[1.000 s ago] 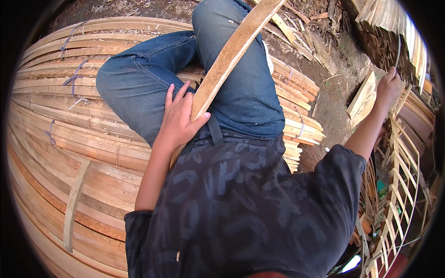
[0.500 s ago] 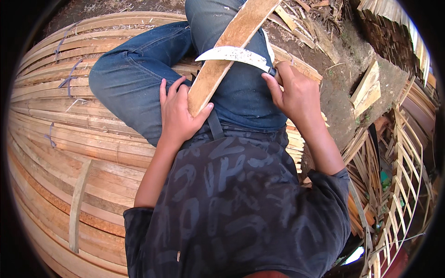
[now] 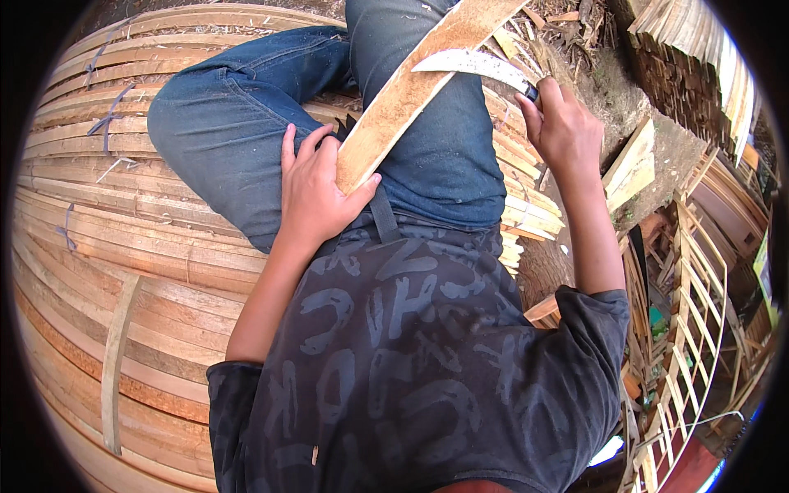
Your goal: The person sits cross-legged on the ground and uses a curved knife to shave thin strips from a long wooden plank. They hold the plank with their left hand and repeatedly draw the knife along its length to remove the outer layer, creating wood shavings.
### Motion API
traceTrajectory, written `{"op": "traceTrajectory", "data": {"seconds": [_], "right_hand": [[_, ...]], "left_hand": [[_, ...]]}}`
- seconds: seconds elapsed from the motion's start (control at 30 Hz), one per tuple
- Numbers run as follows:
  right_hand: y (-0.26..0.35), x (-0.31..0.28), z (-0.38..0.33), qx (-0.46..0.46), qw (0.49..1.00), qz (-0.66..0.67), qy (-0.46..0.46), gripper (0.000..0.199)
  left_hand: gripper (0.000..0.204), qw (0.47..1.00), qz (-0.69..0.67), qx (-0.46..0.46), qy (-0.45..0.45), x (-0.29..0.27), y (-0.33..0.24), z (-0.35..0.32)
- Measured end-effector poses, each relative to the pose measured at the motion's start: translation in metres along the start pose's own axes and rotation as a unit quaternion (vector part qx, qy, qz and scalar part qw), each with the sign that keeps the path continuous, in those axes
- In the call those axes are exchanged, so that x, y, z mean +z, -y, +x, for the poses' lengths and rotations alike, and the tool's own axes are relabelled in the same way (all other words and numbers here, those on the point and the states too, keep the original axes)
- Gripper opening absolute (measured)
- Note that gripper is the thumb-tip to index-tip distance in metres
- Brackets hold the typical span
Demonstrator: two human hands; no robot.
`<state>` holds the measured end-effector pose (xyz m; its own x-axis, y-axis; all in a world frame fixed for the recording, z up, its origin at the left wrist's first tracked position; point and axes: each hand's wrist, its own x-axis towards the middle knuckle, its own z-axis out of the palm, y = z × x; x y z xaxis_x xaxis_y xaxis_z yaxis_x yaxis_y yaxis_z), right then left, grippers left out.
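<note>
A flat wooden slat (image 3: 393, 123) slants across my lap, its near end gripped by my left hand (image 3: 316, 193). The thumb lies along one edge and the fingers along the other. My right hand (image 3: 569, 125) is closed round the dark handle of a curved knife (image 3: 472, 63), sickle-like, with a worn pale blade. The blade reaches leftward over the slat's far half, its tip above the slat's face. Whether the edge touches the wood I cannot tell. The slat's far end runs out at the top of the view, over my jeans-clad leg (image 3: 444, 160).
Bundles of long wooden strips (image 3: 148, 222), tied with purple string (image 3: 107, 122), fill the left side. A short batten (image 3: 119, 361) lies across them. At right are a stone block (image 3: 657, 164), a wood offcut (image 3: 631, 168), a stack of slats (image 3: 690, 66) and a slatted lattice frame (image 3: 686, 329).
My right hand has moved the knife up and to the right, farther along the slat. The slat's far end has shifted right. My left hand keeps its grip.
</note>
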<state>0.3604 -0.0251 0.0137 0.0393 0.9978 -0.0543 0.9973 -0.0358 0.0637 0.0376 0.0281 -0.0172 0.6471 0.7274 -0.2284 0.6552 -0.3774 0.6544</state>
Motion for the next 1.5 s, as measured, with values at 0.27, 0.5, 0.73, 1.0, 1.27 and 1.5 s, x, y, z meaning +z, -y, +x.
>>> {"op": "traceTrajectory", "data": {"seconds": [0.27,0.5,0.73,1.0,1.27,1.5], "right_hand": [[-0.196,-0.059,-0.024,0.41,0.896,-0.167,0.017,0.06],[0.031,-0.03,-0.038,0.127,0.982,0.125,0.064,0.035],[0.048,-0.019,-0.019,0.037,0.995,0.065,0.069,0.038],[0.014,-0.015,-0.01,0.014,0.999,-0.039,0.031,0.038],[-0.125,-0.042,-0.013,0.462,0.877,-0.123,0.06,0.057],[-0.104,-0.067,-0.046,0.366,0.931,0.002,-0.015,0.047]], "left_hand": [[0.045,1.0,-0.001,-0.003,-0.01,0.002,0.006,-0.003],[0.046,1.0,0.006,-0.003,0.016,0.001,0.001,0.002],[0.044,1.0,0.0,0.001,-0.012,0.003,0.005,-0.002],[0.051,1.0,0.0,0.006,-0.03,0.005,0.007,-0.003],[0.051,0.999,-0.012,0.007,-0.032,0.004,0.013,-0.007],[0.047,1.0,-0.01,-0.014,-0.002,0.004,0.004,-0.003]]}}
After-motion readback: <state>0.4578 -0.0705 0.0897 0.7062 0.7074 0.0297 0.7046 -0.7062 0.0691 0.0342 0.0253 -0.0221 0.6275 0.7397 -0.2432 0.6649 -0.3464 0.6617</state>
